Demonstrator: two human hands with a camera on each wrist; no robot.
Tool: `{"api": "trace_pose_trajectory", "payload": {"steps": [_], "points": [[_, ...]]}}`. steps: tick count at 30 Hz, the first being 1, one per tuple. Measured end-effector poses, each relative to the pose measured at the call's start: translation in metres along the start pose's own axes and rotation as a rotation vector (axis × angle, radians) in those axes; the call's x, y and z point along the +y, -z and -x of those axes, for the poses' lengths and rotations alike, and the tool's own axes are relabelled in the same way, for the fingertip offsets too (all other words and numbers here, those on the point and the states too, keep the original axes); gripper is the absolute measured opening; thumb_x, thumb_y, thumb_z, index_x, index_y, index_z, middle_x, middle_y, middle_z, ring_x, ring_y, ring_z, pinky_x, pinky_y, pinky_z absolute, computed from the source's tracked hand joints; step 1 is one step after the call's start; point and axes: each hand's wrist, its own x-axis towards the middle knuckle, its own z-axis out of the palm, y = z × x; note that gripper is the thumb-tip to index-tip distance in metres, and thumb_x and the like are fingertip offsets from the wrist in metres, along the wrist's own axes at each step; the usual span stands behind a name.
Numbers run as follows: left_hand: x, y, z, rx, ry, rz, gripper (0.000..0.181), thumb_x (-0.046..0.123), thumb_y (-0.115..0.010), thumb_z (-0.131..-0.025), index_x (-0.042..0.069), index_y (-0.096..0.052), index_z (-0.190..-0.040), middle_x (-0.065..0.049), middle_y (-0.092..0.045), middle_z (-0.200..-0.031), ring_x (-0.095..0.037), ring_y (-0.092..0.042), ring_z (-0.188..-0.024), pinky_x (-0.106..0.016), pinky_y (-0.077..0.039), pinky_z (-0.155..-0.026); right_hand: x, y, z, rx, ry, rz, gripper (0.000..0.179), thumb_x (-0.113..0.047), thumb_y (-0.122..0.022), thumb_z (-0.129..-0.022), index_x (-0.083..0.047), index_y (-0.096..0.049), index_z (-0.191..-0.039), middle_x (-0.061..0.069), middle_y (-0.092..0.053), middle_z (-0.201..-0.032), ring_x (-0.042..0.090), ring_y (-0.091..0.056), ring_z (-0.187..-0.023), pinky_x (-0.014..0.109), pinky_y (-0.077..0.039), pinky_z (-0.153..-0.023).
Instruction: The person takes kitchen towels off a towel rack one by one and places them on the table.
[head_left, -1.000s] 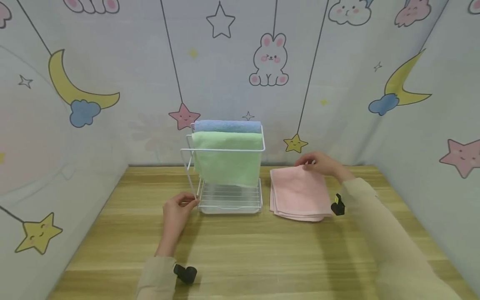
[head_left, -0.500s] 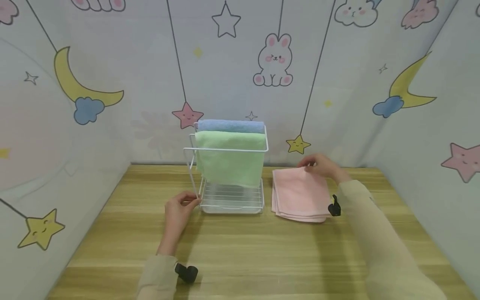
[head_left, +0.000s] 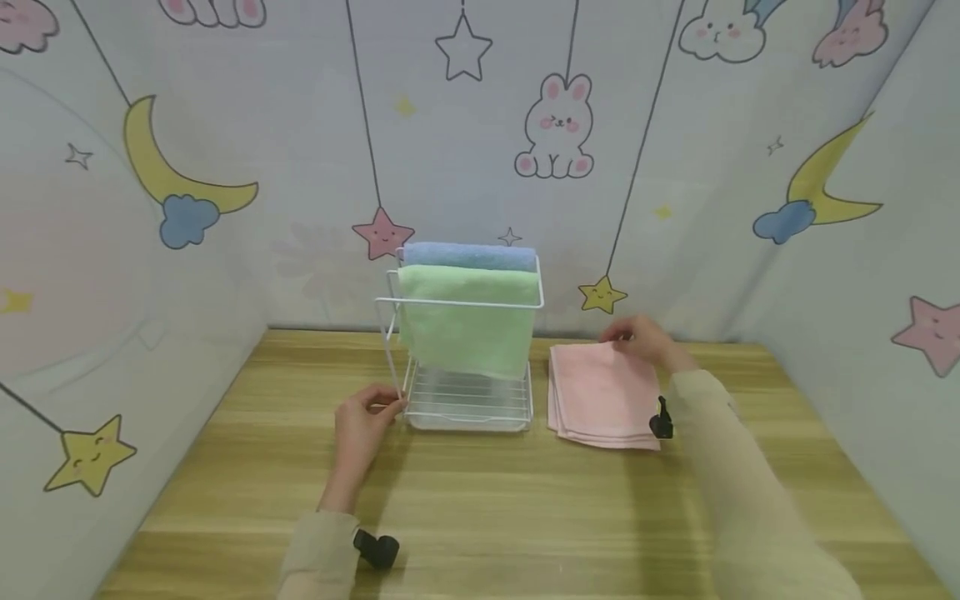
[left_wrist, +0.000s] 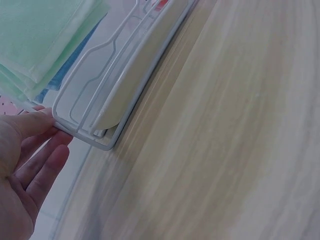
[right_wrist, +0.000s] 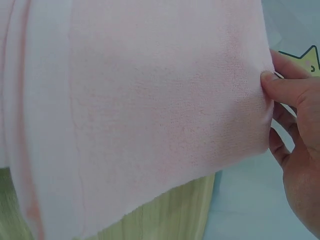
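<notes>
A white wire rack stands on the wooden table, with a green towel draped over a bar and a blue towel behind it. At the rack's left front corner, my left hand pinches the wire frame; the left wrist view shows thumb and fingers on the white wire. To the right lies a folded pink towel, in several layers. My right hand pinches its far edge, thumb on top and fingers beneath, as the right wrist view of the pink towel shows.
The wooden tabletop spreads in front of the rack and towel. A patterned wall sheet with moons, stars and rabbits encloses the back and both sides. A clear tray sits under the rack's wires.
The head view has shifted slightly, so everything sits a little further right. My right forearm has moved slightly left relative to the towel. Both hands keep their holds.
</notes>
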Motion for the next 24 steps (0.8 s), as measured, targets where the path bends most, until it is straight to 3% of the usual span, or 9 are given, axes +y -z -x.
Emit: {"api": "trace_pose_trajectory", "payload": {"steps": [4, 9, 14, 24], "points": [[0.0, 0.0, 0.001, 0.019, -0.021, -0.041, 0.009, 0.008, -0.076, -0.077, 0.004, -0.07, -0.083, -0.013, -0.073, -0.088, -0.02, -0.071, -0.074, -0.016, -0.055, -0.058, 0.009, -0.006, -0.003, 0.001, -0.038, -0.006, 0.023, 0.002, -0.059, -0.086, -0.008, -0.07, -0.103, 0.013, -0.07, -0.102, 0.024, -0.058, -0.09, 0.032, -0.048, -0.077], [0.001, 0.0, -0.001, 0.035, -0.058, -0.075, 0.009, 0.01, -0.076, -0.076, 0.005, -0.07, -0.083, -0.011, -0.074, -0.086, -0.017, -0.07, -0.075, -0.015, -0.056, -0.063, 0.019, -0.013, -0.008, 0.004, -0.092, -0.04, 0.023, 0.0, -0.059, -0.087, -0.01, -0.07, -0.104, 0.012, -0.069, -0.104, 0.023, -0.057, -0.091, 0.029, -0.046, -0.076], [0.0, 0.001, -0.002, 0.029, -0.055, -0.079, 0.008, 0.01, -0.076, -0.076, 0.007, -0.07, -0.081, -0.011, -0.074, -0.086, -0.012, -0.069, -0.074, -0.015, -0.055, -0.063, 0.019, -0.02, -0.007, -0.001, -0.186, -0.094, 0.022, -0.003, -0.058, -0.09, -0.013, -0.07, -0.105, 0.011, -0.065, -0.108, 0.024, -0.055, -0.095, 0.031, -0.046, -0.079], [0.002, 0.0, 0.001, 0.006, -0.037, -0.027, 0.009, 0.009, -0.075, -0.077, 0.004, -0.07, -0.083, -0.014, -0.073, -0.089, -0.017, -0.07, -0.074, -0.016, -0.055, -0.058, 0.012, -0.029, -0.002, -0.024, -0.326, -0.132, 0.021, -0.01, -0.054, -0.094, -0.019, -0.068, -0.106, 0.007, -0.061, -0.112, 0.023, -0.052, -0.098, 0.03, -0.045, -0.08]]}}
